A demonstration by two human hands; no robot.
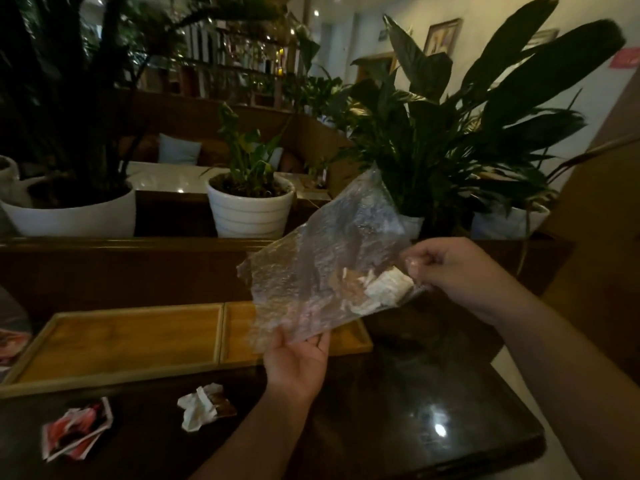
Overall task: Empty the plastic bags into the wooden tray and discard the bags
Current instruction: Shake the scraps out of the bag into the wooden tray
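A clear crinkled plastic bag (322, 265) hangs in the air above the right end of the wooden tray (117, 341). My left hand (298, 362) pinches the bag's lower edge from below. My right hand (453, 271) grips the bag's right corner. White and brown paper scraps (377, 289) sit inside the bag near my right hand. The tray has two compartments, a large left one and a small right one, and both look bare.
On the dark glossy table (433, 393) lie a crumpled white and brown wrapper (204, 405) and red and white packets (78, 427) at the front left. White plant pots (251, 206) stand on the ledge behind the tray. The table's right edge drops to the floor.
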